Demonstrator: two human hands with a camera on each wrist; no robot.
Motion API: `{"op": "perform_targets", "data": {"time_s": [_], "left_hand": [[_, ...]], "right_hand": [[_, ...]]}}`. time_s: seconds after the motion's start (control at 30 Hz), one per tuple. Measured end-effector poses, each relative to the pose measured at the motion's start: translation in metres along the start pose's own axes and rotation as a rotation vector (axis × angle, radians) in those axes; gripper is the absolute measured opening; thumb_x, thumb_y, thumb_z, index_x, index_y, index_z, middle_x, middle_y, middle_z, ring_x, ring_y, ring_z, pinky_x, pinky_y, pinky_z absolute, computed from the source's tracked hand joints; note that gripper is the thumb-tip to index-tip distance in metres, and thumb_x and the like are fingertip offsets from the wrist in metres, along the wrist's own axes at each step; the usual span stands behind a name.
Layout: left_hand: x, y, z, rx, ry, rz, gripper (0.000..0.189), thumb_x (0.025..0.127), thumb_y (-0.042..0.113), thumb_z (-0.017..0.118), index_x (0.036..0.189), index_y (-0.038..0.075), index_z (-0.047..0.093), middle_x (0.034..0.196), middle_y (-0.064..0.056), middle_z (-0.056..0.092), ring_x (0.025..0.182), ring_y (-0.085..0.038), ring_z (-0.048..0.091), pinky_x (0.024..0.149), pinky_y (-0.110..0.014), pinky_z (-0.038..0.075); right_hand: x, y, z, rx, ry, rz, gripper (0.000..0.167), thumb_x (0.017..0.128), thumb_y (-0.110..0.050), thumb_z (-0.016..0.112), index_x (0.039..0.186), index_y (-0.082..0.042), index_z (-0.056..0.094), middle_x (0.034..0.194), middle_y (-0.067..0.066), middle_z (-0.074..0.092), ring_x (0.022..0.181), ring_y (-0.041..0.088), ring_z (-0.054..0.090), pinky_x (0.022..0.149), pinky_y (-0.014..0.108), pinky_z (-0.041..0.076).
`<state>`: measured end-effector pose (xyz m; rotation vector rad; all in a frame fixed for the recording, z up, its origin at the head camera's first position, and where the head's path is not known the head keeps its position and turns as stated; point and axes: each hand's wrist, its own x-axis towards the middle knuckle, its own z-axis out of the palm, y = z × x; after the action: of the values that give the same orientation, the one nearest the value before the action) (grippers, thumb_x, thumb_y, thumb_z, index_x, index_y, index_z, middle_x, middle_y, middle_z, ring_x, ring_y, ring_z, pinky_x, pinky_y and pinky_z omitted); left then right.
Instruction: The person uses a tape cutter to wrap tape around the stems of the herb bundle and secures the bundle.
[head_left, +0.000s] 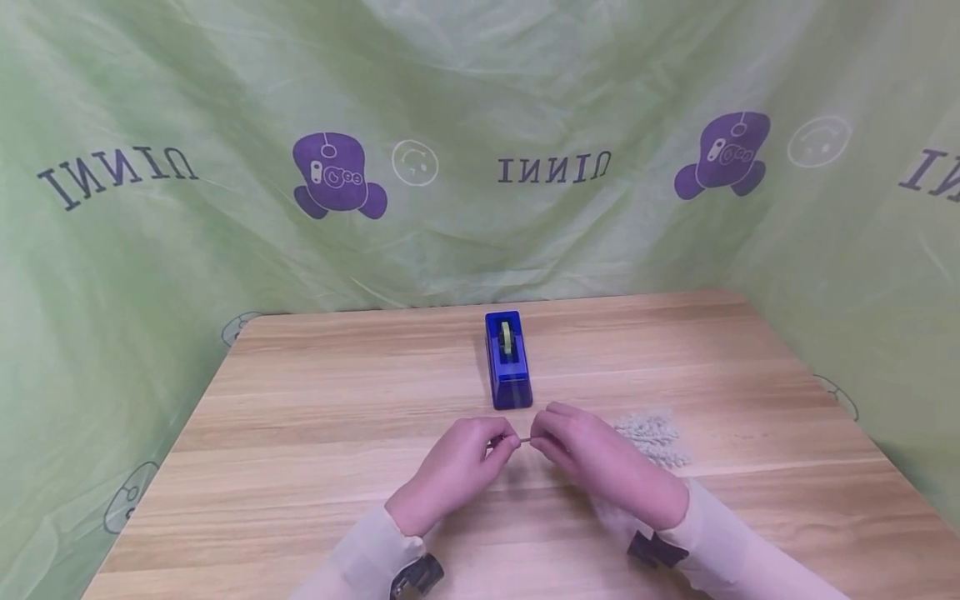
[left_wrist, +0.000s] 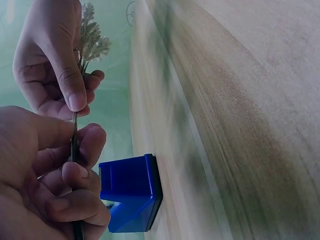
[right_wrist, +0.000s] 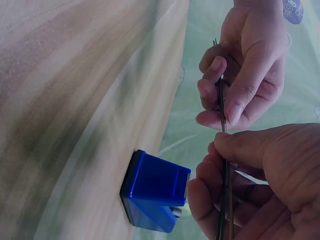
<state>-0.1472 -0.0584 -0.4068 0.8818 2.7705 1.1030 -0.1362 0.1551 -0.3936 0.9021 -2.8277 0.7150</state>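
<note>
Thin dark stems [right_wrist: 223, 195] run between the two hands in a narrow bundle. My left hand [head_left: 461, 462] grips one end of them with curled fingers; the cut tips poke out past its fingers in the right wrist view. Close beside it, my right hand [head_left: 588, 450] pinches the same stems between thumb and fingers. Beyond the right hand spread the pale, fluffy heads of a dried flower sprig [head_left: 652, 437], also visible as a whitish tuft [left_wrist: 94, 37] in the left wrist view. The fingers hide part of the stems.
A blue tape dispenser [head_left: 512, 392] with a yellowish roll [head_left: 506, 337] stands on the wooden table [head_left: 337, 392], just past the hands. A green printed curtain [head_left: 465, 242] hangs behind the table and along both sides.
</note>
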Motion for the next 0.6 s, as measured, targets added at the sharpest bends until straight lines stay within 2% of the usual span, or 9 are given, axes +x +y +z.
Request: {"op": "perform_targets", "data": {"time_s": [0.17, 0.33, 0.6], "left_hand": [[0.001, -0.0011, 0.0003, 0.006, -0.007, 0.003, 0.013, 0.102, 0.013, 0.065, 0.095, 0.008, 0.075, 0.078, 0.004, 0.067, 0.069, -0.002, 0.053, 0.065, -0.019, 0.047], [0.0022, -0.0018, 0.0008, 0.008, -0.013, -0.001, 0.009, 0.1, 0.012, 0.068, 0.095, 0.009, 0.075, 0.083, 0.003, 0.072, 0.071, -0.001, 0.055, 0.067, -0.019, 0.048], [0.0031, -0.0028, 0.0011, 0.011, 0.001, 0.0, 0.006, 0.098, 0.013, 0.071, 0.095, 0.011, 0.076, 0.089, 0.002, 0.076, 0.075, -0.002, 0.058, 0.069, -0.02, 0.049]], "right_hand": [[0.0004, -0.0001, 0.001, -0.03, 0.018, 0.008, 0.007, 0.096, -0.013, 0.073, 0.092, -0.017, 0.071, 0.085, -0.01, 0.064, 0.077, -0.001, 0.056, 0.072, 0.021, 0.056], [0.0005, 0.0004, 0.0021, -0.06, 0.028, 0.03, 0.015, 0.094, -0.014, 0.076, 0.086, -0.022, 0.066, 0.081, -0.012, 0.061, 0.072, -0.003, 0.052, 0.066, 0.019, 0.052], [-0.0001, 0.0028, 0.001, -0.075, -0.008, 0.018, 0.01, 0.098, -0.018, 0.072, 0.091, -0.02, 0.065, 0.072, -0.013, 0.06, 0.061, -0.003, 0.047, 0.057, 0.017, 0.045]]}}
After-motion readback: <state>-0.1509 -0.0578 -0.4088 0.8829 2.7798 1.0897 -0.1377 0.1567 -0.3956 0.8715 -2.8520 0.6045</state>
